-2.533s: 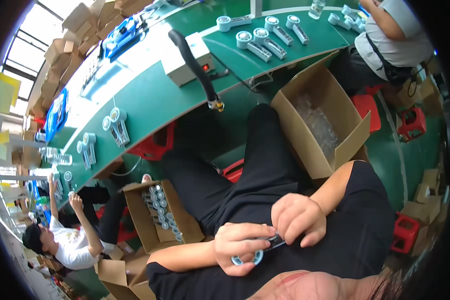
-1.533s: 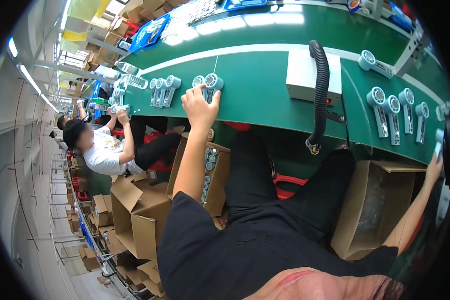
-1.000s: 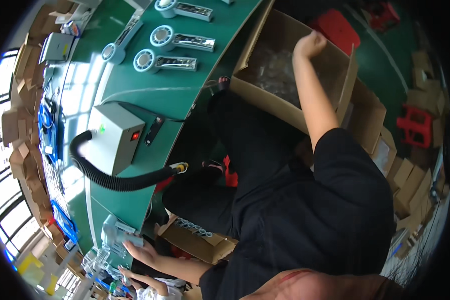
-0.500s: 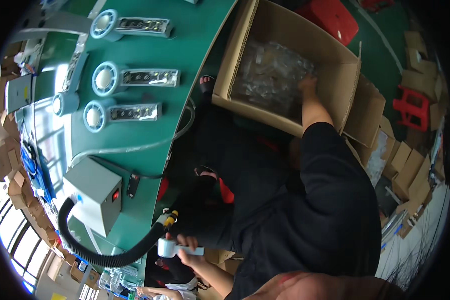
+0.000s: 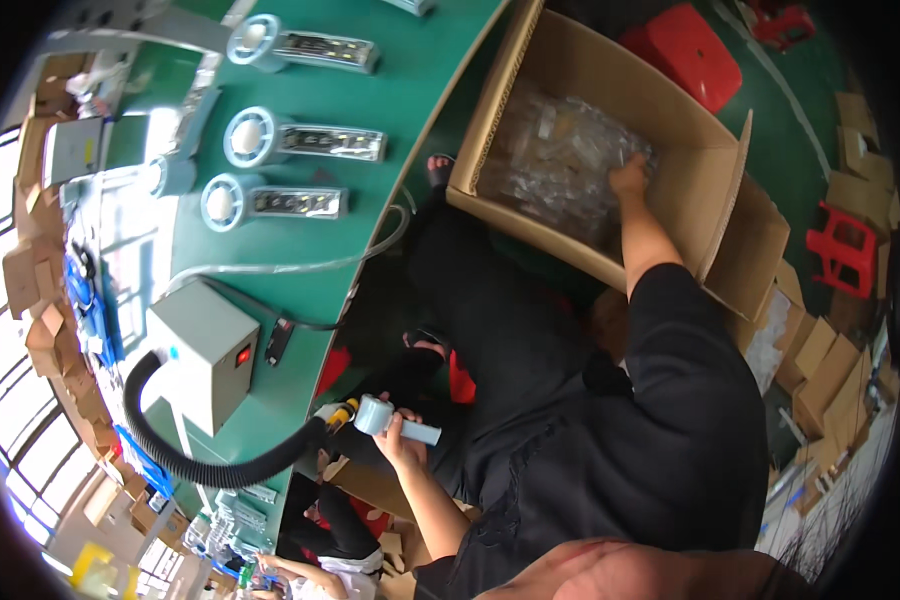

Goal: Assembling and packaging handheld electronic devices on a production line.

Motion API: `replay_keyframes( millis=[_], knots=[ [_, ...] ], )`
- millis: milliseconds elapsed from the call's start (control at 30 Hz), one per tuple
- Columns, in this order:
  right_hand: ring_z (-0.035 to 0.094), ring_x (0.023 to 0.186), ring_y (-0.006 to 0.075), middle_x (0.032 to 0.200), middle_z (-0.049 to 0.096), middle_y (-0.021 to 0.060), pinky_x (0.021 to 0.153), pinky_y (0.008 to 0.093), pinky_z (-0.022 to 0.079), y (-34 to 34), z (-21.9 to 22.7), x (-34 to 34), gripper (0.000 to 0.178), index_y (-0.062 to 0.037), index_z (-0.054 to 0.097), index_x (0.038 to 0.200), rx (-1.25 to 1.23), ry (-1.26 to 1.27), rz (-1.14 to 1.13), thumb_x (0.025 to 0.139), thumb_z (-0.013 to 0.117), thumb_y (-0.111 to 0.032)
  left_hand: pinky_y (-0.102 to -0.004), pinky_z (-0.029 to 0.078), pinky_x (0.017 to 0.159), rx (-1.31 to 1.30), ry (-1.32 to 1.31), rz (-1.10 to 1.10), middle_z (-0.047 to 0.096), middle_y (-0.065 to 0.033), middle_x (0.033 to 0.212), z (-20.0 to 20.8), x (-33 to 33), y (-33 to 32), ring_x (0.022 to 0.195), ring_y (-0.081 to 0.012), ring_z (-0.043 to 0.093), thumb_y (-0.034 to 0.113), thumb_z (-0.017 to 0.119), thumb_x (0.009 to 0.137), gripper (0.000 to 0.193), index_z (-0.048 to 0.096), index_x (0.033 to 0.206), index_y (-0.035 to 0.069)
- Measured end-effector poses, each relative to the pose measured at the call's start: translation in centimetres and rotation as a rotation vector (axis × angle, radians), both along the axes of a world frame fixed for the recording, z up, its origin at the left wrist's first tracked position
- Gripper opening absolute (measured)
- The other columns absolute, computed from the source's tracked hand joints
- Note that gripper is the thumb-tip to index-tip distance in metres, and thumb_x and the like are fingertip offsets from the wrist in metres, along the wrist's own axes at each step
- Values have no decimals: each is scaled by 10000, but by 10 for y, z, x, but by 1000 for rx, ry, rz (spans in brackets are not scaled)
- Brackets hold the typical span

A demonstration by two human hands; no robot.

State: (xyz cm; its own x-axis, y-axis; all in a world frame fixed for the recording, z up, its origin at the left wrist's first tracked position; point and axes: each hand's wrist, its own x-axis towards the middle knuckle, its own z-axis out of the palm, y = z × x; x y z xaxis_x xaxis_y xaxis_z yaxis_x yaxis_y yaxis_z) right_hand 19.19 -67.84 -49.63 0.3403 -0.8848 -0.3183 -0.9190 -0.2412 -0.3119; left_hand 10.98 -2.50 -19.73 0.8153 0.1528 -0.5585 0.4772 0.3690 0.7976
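Note:
My left hand (image 5: 400,432) is closed round the handle of a pale-blue handheld fan (image 5: 374,414), held off the bench edge. The fan's round head sits right beside the yellow-ended nozzle (image 5: 342,413) of a black corrugated hose (image 5: 232,474); whether they touch is unclear. Deep in an open cardboard carton (image 5: 602,264), my right hand (image 5: 629,178) is at a heap of clear plastic pieces (image 5: 562,165). Its fingers are bent in among them and partly hidden; they seem closed on a piece.
On the green bench (image 5: 300,250) several similar fans, such as one fan (image 5: 255,135), lie in a column. A white box (image 5: 205,350) with a red switch feeds the hose. Red stools (image 5: 840,250) and more cartons stand around; another person (image 5: 320,575) sits at the lower left.
My left hand has lifted the fan and brought its head up beside the hose nozzle, now tilted. My right hand stays in the carton. The whole view has shifted slightly.

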Motion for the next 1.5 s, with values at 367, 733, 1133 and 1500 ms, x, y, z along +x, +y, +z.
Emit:
replay_keyframes(
  millis=[367, 733, 1133, 1500],
  knots=[
    [657, 794, 261, 1100, 591, 221, 672, 368, 550, 128, 167, 84, 595, -85, 325, 1332, 450, -1073, -257, 851, 674, -92, -388, 538, 802, -561, -171, 164, 576, -157, 1353, -82, 42, -7, 992, -266, 624, 31, 673, 897, 764, 296, 1525, 247],
    [633, 757, 206, 1032, 596, 115, 660, 329, 544, 273, 273, 9, 505, -126, 361, 1333, 772, -1155, 170, 907, 628, -84, -292, 531, 568, -178, -84, 394, 608, -166, 1156, -31, 71, -28, 717, -194, 655, 163, 724, 939, 612, 348, 1421, 148],
    [694, 869, 248, 925, 689, 78, 798, 393, 578, 405, 270, 29, 131, -139, 643, 1117, 1931, -646, 31, 1008, 646, -213, -421, 516, 670, -840, -276, 357, 631, -163, 1211, -49, 76, -25, 863, -294, 663, 512, 415, 1065, 372, 527, 1275, 226],
    [659, 963, 270, 1022, 643, 146, 853, 378, 613, 536, 138, 83, 140, -21, 566, 1006, 2164, -146, -977, 954, 674, -93, -509, 476, 884, -1313, -707, 323, 477, -224, 1443, 133, -74, 34, 1094, -365, 586, 506, 433, 1030, 458, 475, 1417, 265]
  ],
)
